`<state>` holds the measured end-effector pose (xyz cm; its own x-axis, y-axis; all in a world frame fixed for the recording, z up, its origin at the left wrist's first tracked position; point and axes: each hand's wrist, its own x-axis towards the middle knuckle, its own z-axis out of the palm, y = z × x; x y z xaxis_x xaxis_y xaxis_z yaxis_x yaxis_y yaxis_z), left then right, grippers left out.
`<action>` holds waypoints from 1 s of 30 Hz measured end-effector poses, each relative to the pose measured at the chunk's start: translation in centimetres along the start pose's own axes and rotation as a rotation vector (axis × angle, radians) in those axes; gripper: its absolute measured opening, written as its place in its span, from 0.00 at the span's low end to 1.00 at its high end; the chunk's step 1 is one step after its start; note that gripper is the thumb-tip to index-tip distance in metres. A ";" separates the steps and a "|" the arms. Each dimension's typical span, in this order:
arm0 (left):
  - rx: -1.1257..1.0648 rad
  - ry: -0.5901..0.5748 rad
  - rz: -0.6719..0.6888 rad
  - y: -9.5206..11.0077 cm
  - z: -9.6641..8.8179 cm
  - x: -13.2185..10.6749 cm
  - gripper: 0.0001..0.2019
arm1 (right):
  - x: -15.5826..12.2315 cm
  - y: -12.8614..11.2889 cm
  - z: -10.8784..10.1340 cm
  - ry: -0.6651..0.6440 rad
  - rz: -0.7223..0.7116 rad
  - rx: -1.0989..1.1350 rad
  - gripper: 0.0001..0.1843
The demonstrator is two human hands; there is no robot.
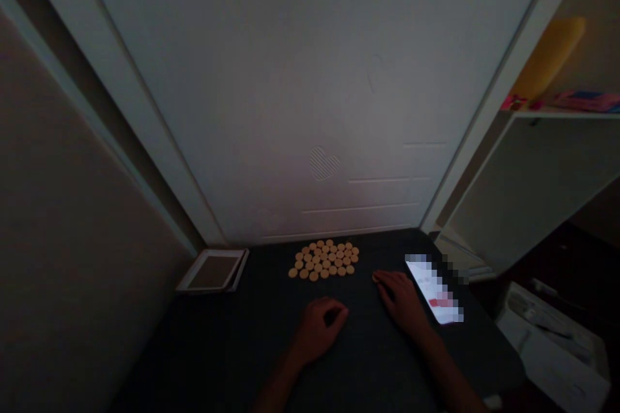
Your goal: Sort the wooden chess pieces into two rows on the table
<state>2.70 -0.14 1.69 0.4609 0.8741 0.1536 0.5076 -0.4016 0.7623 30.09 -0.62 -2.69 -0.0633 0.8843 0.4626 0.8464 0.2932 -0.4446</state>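
Several small, round, pale wooden discs [323, 261] lie flat in a close cluster on the dark tabletop, towards its back edge. To the right of the cluster, my right hand [396, 293] rests low on the table. Its fingertips are pinched on one small disc [375, 277], which shows only in part. My left hand [322, 324] is in front of the cluster, apart from it. Its fingers are curled in and the thumb meets them around a dark gap; anything inside the curl is hidden.
A lit phone [431, 287] lies right of my right hand. At the table's left back corner is a white-bordered flat box or frame [213, 271]. A white panel with a heart relief [323, 163] rises behind the table. A white box [557, 342] stands lower right.
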 end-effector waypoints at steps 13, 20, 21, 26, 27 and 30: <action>-0.018 0.042 0.010 -0.5 0.5 0.1 0.13 | 0.1 -0.2 -0.2 0.027 0.005 0.029 0.16; 0.062 0.058 0.037 0.7 1.1 1.6 0.14 | 0.1 -0.2 -0.1 0.035 -0.003 0.016 0.16; 0.100 0.056 0.050 0.8 1.3 2.1 0.15 | 0.1 -0.2 -0.2 0.030 -0.006 0.018 0.16; 0.280 0.051 0.073 0.8 3.0 4.9 0.20 | 0.1 -0.2 -0.3 0.031 -0.022 0.031 0.17; 0.299 0.050 0.072 0.7 3.3 5.2 0.20 | 0.1 -0.2 -0.3 0.035 -0.024 0.033 0.17; 0.320 0.042 0.106 0.4 3.8 5.1 0.19 | 0.0 0.0 -0.1 0.041 -0.027 0.035 0.17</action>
<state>8.04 3.09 0.42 0.4962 0.8308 0.2522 0.6641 -0.5502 0.5061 30.12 -0.66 -2.58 -0.0635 0.8606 0.5053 0.8259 0.3296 -0.4575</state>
